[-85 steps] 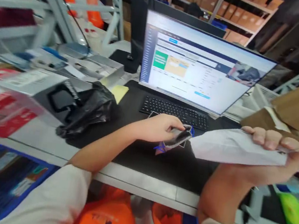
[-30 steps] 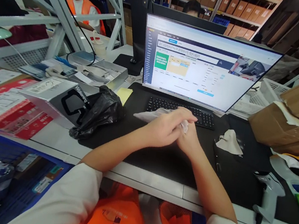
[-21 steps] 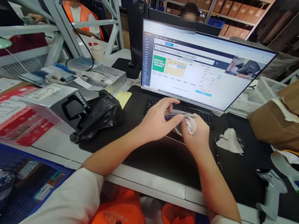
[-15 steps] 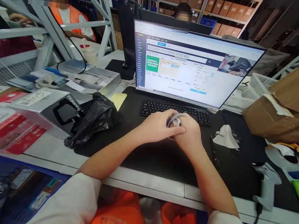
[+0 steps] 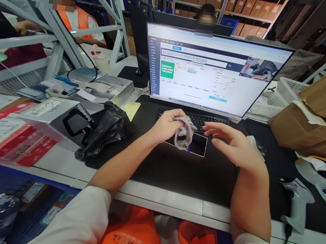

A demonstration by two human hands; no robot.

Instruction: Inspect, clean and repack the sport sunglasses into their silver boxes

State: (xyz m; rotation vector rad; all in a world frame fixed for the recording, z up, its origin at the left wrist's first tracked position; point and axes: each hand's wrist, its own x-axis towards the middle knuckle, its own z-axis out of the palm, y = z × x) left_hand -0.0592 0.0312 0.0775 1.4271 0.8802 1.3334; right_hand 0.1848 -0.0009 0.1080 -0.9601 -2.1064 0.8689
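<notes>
Above the black desk mat, my left hand [image 5: 166, 127] is closed on a crumpled greyish-white fabric loop [image 5: 183, 141]. The loop hangs from the fingertips with a dark opening in its middle, and a small blue bit shows at its lower edge. My right hand [image 5: 232, 143] is open to the right of it, fingers apart and holding nothing. Beneath and behind the loop lies a thin dark rectangle with a pale outline [image 5: 199, 145]; what it is I cannot tell. The keyboard [image 5: 204, 120] sits just beyond both hands, partly covered by them.
A monitor [image 5: 207, 88] stands behind the keyboard. To the left are a black plastic bag [image 5: 111, 123], a grey printed box [image 5: 60, 117] and a yellow note [image 5: 131, 110]. A barcode scanner [image 5: 297, 201] and cardboard boxes [image 5: 298, 127] are at the right. Co-workers sit beyond.
My clasped hands have come apart. The right hand has moved right and opened, while the left keeps the fabric loop. The dark rectangle beneath has come into view.
</notes>
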